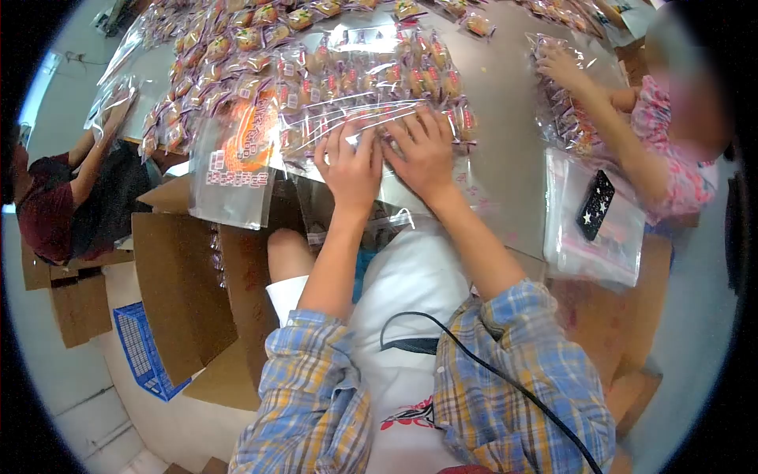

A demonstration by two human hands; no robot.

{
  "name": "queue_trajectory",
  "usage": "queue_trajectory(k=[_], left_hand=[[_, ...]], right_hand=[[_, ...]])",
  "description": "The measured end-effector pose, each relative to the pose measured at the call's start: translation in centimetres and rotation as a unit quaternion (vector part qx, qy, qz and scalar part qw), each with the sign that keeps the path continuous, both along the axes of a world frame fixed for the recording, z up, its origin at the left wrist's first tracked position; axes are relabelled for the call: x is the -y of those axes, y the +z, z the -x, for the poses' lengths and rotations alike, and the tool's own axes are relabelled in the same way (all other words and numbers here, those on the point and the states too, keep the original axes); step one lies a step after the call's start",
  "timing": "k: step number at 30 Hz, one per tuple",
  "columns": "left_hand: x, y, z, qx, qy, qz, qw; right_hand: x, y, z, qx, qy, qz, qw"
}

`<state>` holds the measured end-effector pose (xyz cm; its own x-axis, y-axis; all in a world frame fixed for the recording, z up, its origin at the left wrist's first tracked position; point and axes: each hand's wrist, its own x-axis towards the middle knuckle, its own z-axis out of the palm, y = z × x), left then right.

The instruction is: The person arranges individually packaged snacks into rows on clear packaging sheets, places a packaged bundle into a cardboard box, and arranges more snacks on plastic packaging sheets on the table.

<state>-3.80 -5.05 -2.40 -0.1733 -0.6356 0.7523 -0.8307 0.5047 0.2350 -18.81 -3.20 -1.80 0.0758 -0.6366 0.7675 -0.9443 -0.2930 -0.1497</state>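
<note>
A large clear plastic bag (371, 87) filled with rows of small wrapped snacks lies on the metal table in front of me. My left hand (350, 166) rests on the bag's near part, palm down with its fingers apart. Beside it, my right hand (422, 154) lies on the same plastic, fingers spread and pointing away from me. The two hands are close together at the thumbs. Left of them, a flat clear bag with orange and red print (237, 158) hangs over the table's edge.
Loose wrapped snacks (229, 47) cover the table's far left. At right, a co-worker's hand (562, 69) touches another filled bag, near stacked flat bags (600, 253) and a black phone (595, 205). Another person sits at left. Cardboard boxes (178, 292) and a blue crate (146, 355) stand below.
</note>
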Motion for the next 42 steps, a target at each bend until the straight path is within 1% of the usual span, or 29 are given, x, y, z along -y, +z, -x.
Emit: queue_trajectory(k=[2, 5, 6, 7, 8, 11, 14, 17, 18, 22, 25, 26, 27, 29, 30, 31, 33, 36, 39, 40, 42], left_hand=[[0.0, 0.0, -0.1, -0.007, -0.016, -0.010, 1.000], [-0.1, -0.1, -0.4, 0.030, -0.012, -0.026, 0.999], [-0.2, 0.1, -0.2, 0.021, -0.016, -0.032, 0.999], [-0.1, 0.2, -0.1, 0.026, -0.019, -0.025, 0.999], [-0.2, 0.3, -0.1, 0.031, -0.019, -0.019, 0.999], [-0.1, -0.1, -0.2, 0.035, -0.003, -0.007, 0.999], [0.0, -0.1, -0.3, 0.034, -0.004, -0.021, 0.999], [-0.2, 0.3, -0.3, 0.037, 0.008, -0.010, 0.999], [0.0, 0.3, -0.3, 0.026, -0.007, -0.005, 1.000], [0.3, -0.2, -0.3, 0.025, -0.011, -0.016, 1.000], [0.6, -0.4, 0.4, 0.047, 0.012, -0.021, 0.999], [0.5, -0.5, 0.3, 0.047, 0.006, -0.034, 0.998], [0.4, 0.1, 0.5, 0.053, 0.003, -0.048, 0.997], [-0.1, 1.4, 0.6, 0.065, -0.002, -0.077, 0.995], [-0.7, 1.5, 0.5, 0.098, 0.010, -0.075, 0.992], [-1.1, 2.0, 0.6, 0.102, 0.001, -0.085, 0.991], [-2.0, 2.5, 0.7, 0.113, 0.014, -0.057, 0.992], [-3.4, 1.7, 2.5, 0.079, -0.075, -0.039, 0.993], [-3.8, 1.2, 5.7, 0.107, -0.236, -0.055, 0.964], [-3.3, 2.2, 6.8, 0.105, -0.220, -0.064, 0.968], [-3.2, 3.6, 8.6, 0.097, -0.188, -0.092, 0.973]], right_hand=[[0.1, -0.1, -0.1, -0.010, -0.011, -0.008, 1.000], [-0.4, 0.5, -0.6, -0.022, -0.036, -0.036, 0.998], [-0.4, 0.6, -0.7, -0.024, -0.042, -0.041, 0.998], [-0.3, 0.8, -0.8, -0.028, -0.046, -0.046, 0.998], [-0.5, 0.7, -0.7, -0.027, -0.045, -0.082, 0.995], [-0.7, 1.7, -1.0, -0.070, -0.073, -0.111, 0.989], [-0.5, 2.2, -1.0, -0.064, -0.099, -0.089, 0.989], [0.1, 0.5, -0.3, -0.117, -0.110, -0.026, 0.987], [0.1, 0.7, 0.1, -0.106, -0.085, -0.022, 0.990], [1.3, 0.6, 1.5, -0.160, -0.083, -0.019, 0.983], [2.4, 0.2, 2.1, -0.112, -0.042, -0.031, 0.992], [1.8, 0.1, 2.4, -0.119, -0.028, -0.034, 0.992], [0.5, 1.6, 1.9, -0.117, -0.022, -0.064, 0.991], [-2.4, 2.0, 1.9, -0.055, 0.046, -0.111, 0.991], [-4.0, 1.1, 2.8, -0.062, 0.098, -0.136, 0.984], [-5.2, 0.7, 3.5, -0.013, 0.055, -0.071, 0.996], [-6.9, -0.1, 4.5, 0.086, -0.025, 0.053, 0.995], [-6.0, 2.4, 7.0, 0.204, -0.166, -0.032, 0.964], [-6.1, 0.0, 10.1, 0.291, -0.085, -0.183, 0.935], [-6.7, 1.3, 9.3, 0.278, -0.099, -0.166, 0.941], [-8.2, 1.9, 8.2, 0.282, -0.090, -0.173, 0.939]])
